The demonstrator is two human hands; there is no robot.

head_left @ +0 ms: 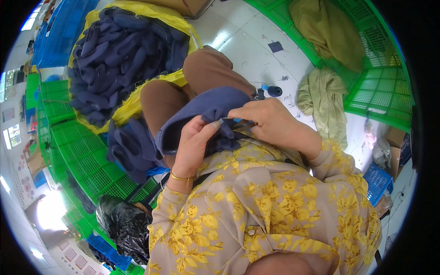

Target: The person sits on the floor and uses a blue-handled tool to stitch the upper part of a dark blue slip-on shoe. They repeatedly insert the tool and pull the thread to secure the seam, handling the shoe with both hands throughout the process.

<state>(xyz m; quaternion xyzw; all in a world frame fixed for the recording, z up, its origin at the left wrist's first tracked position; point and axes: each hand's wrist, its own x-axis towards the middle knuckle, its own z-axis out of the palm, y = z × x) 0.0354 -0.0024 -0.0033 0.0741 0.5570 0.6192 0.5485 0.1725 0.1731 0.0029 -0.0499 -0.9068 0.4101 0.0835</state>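
Across my lap lies a navy fabric piece [220, 97], soft and curved, with a smaller bunched part on top. My left hand [195, 137] is closed on that bunched part, thumb and forefinger pinching it. Close beside it, my right hand [270, 121] is closed, its fingertips pinching a thin, shiny tool like a needle against the fabric. Under the right fingers shows a dark, flat thing [245, 123] that I cannot make out. Just beyond the right hand is a dark thread spool [275, 91].
A yellow sack [195, 34] full of navy pieces stands ahead on the left. More navy pieces [133, 146] lie beside my left knee. Green crates [87, 156] line the left; a large green crate [380, 94] and a crumpled olive cloth [323, 98] are at right. Scraps litter the floor.
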